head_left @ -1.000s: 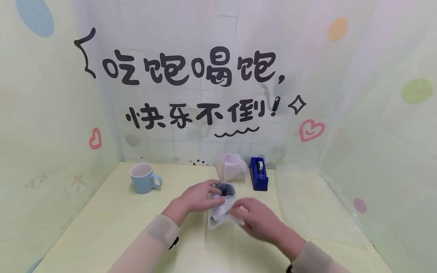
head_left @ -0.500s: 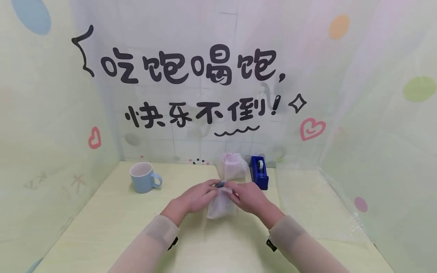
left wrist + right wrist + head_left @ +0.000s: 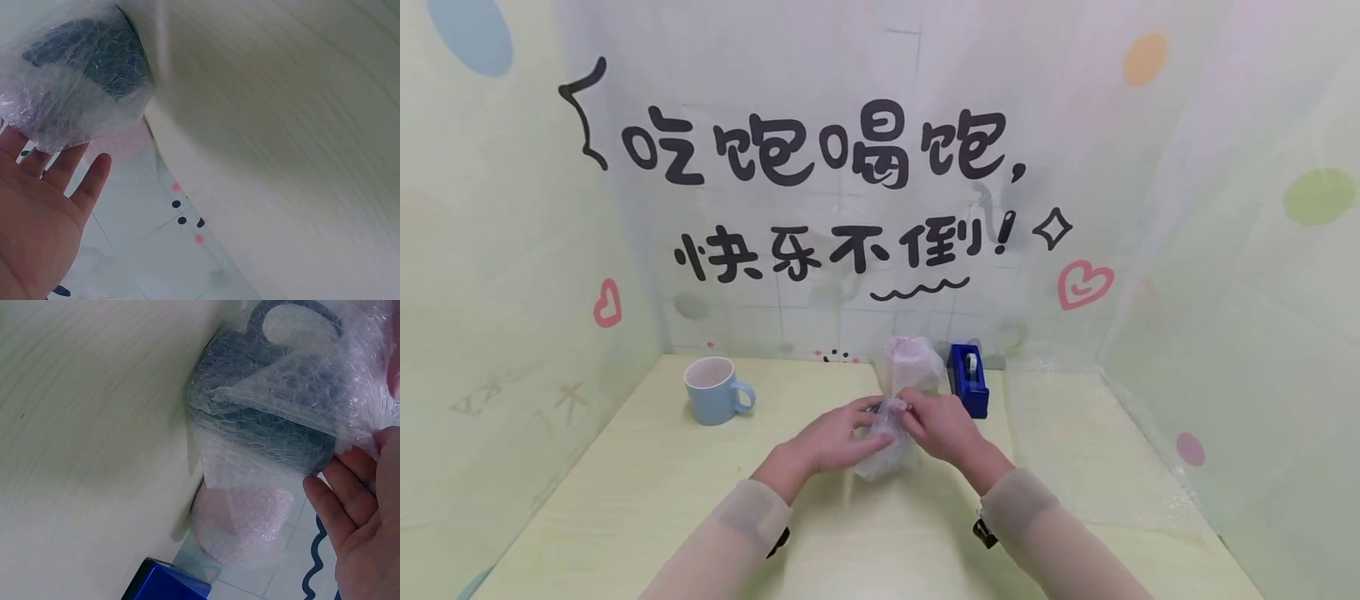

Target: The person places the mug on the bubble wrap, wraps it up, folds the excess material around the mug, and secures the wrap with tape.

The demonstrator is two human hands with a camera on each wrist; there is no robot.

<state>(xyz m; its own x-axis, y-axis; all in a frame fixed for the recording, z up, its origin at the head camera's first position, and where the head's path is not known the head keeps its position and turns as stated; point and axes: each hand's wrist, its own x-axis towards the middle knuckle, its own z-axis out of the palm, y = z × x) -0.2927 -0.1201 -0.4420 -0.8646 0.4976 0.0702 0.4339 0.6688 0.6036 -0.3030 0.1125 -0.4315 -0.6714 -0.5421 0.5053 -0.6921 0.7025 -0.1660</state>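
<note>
In the right wrist view a dark mug shows through clear bubble wrap, its looped handle at the top of that view. The wrapped mug stands on the table in the middle of the head view. My left hand holds it from the left, thumb in front and fingers farther back; in the left wrist view those fingers reach fairly straight along the wrap. At the top, my right hand pinches gathered bubble wrap between thumb and finger. Most of the mug is covered by wrap and hands in the head view.
A pink-looking wrapped bundle sits just behind the hands. Beside it stands a blue tape dispenser. A light blue mug is at the back left. A sheet of bubble wrap covers the table's right side.
My right hand has moved from the front of the dark mug up to its top, pulling the wrap over the mouth, which is now covered. The left hand stays beside the mug.
</note>
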